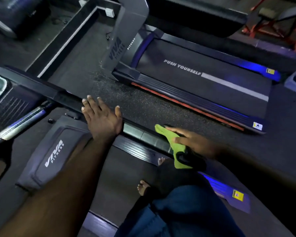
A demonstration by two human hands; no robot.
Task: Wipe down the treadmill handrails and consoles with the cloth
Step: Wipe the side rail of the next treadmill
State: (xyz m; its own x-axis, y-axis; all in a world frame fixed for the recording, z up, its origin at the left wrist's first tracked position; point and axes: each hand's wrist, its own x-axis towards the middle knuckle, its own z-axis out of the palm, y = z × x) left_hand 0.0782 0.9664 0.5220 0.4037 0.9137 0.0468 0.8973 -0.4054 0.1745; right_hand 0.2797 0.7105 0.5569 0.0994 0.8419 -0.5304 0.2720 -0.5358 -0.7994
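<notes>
My left hand lies open on the handrail. My right hand, fingers straight, presses the cloth on it further right. I judge this rail underway, with the left console and far treadmill not yet done.

Dim gym scene, blue glow along treadmill edges, right hand motion-blurred — wide-angle bending at the frame's edges
</notes>
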